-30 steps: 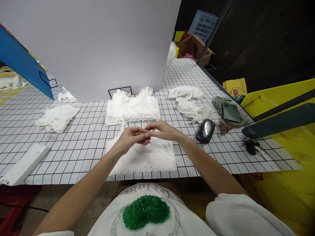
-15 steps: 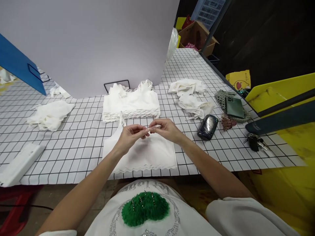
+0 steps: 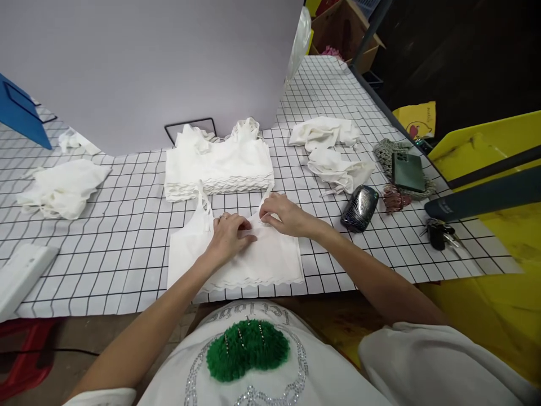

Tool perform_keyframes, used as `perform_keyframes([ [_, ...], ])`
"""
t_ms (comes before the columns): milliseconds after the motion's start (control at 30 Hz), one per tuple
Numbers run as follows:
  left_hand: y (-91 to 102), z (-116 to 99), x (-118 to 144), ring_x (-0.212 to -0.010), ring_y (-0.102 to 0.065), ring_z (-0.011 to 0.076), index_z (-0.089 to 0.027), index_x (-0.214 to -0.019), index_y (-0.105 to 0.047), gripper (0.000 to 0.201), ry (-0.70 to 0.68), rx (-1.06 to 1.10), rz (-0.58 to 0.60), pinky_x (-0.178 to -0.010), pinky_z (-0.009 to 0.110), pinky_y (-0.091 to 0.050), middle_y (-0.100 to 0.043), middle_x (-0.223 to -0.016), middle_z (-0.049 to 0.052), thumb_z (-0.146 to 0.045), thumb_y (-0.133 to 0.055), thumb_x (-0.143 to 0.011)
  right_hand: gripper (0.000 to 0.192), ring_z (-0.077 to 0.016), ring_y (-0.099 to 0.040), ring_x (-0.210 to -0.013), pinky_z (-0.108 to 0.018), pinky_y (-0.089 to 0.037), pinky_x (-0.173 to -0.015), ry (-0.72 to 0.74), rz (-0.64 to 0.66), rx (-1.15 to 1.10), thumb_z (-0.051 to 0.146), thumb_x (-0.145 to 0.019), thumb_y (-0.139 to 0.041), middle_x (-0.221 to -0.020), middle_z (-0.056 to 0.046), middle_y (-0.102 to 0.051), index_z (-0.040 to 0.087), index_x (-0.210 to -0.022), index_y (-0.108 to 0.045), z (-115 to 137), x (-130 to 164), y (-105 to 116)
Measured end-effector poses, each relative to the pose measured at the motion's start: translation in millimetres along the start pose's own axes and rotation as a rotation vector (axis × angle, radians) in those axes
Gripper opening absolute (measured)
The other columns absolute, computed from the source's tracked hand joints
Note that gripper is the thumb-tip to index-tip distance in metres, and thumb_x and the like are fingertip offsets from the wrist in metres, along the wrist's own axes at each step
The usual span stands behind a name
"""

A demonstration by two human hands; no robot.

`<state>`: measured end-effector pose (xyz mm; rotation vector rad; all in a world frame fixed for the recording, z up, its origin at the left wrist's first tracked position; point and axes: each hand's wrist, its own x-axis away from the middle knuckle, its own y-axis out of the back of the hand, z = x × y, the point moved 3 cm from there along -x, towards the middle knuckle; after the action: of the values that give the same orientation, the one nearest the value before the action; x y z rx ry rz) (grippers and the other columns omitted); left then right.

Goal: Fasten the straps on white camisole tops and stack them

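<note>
A white camisole (image 3: 253, 262) with a scalloped hem lies flat on the table in front of me. On its upper middle edge rests my left hand (image 3: 229, 235), thumb and fingers apart, with nothing visible between them. My right hand (image 3: 285, 215) pinches the camisole's right strap where it joins the neckline; the fingertips partly cover that spot. The left strap (image 3: 205, 200) stands up in a loop beyond my left hand. Just behind it is a folded stack of white camisoles (image 3: 220, 169) with wavy hems.
Crumpled white garments lie at the left (image 3: 67, 189) and right (image 3: 333, 152). Nearer my right arm are a black shiny case (image 3: 360, 208), a green phone (image 3: 408, 171), keys (image 3: 442, 234) and a dark bottle (image 3: 482, 197). A white box (image 3: 27, 276) sits at the left edge; a large pale panel (image 3: 169, 62) stands behind.
My hands have come apart from their meeting point above the camisole. The left has lowered onto the fabric; the right has gone to the right strap. The view has shifted slightly.
</note>
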<state>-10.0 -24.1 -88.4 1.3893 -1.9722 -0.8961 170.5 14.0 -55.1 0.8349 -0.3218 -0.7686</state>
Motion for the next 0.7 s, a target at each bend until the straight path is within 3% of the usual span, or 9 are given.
perform_keyframes([
  [200, -2.5, -2.9, -2.6, -0.086, -0.055, 0.0217, -0.024, -0.079, -0.076, 0.007, 0.022, 0.073, -0.011, -0.087, 0.041, -0.032, -0.068, -0.075, 0.000, -0.031, -0.076, -0.081, 0.018, -0.0237, -0.044, -0.095, -0.044, -0.033, -0.086, 0.043, 0.098, 0.029, 0.012, -0.090, -0.046, -0.085, -0.007, -0.065, 0.018, -0.079, -0.059, 2.5, -3.2, -2.5],
  [433, -1.3, -3.4, -2.1, -0.083, -0.055, 0.0202, -0.022, -0.072, -0.074, 0.010, -0.017, 0.143, 0.012, -0.088, 0.041, -0.030, -0.065, -0.070, -0.001, -0.028, -0.077, -0.079, 0.019, -0.0235, -0.043, -0.098, -0.046, -0.028, -0.090, 0.105, 0.246, 0.018, 0.011, -0.088, -0.048, -0.080, -0.005, -0.062, 0.017, -0.077, -0.061, 5.8, -9.6, -2.3],
  [700, -0.6, -2.9, -2.8, -0.079, -0.053, 0.0188, -0.020, -0.067, -0.068, 0.015, -0.017, 0.171, 0.052, -0.091, 0.042, -0.029, -0.062, -0.069, -0.002, -0.028, -0.074, -0.079, 0.018, -0.0224, -0.044, -0.098, -0.047, -0.028, -0.092, 0.148, 0.214, -0.004, 0.008, -0.089, -0.048, -0.083, -0.004, -0.063, 0.017, -0.080, -0.061, 2.4, -12.7, -10.0],
])
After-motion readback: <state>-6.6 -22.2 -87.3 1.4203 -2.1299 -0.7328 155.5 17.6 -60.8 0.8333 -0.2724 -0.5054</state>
